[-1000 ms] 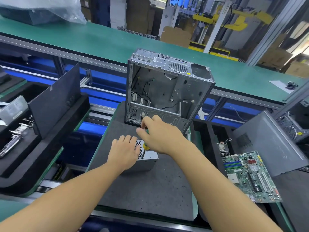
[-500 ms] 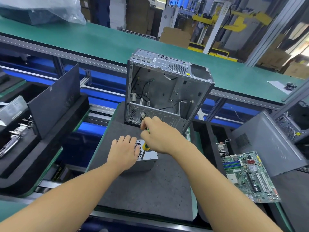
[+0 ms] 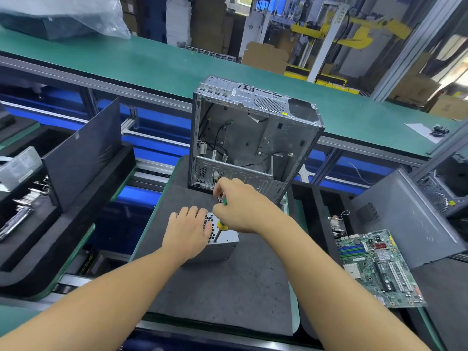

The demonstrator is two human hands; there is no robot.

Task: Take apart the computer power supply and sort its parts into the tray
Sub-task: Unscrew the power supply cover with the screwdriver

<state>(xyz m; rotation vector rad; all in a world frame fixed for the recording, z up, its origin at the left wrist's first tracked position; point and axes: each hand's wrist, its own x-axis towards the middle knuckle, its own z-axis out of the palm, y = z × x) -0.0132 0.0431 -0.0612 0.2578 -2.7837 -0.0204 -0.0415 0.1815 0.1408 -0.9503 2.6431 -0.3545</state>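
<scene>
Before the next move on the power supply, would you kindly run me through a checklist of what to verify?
1. Power supply steadied: ok, the left hand rests on its top.
2. Screwdriver held firmly: ok, the right hand grips its handle.
3. Tip seated in a screw: cannot tell, the shaft comes down to the top panel, but no screw head shows.
4. Unit lying flat on the grey mat: ok.
5. Cables free of the computer case behind: cannot tell, the right hand hides that spot.
</scene>
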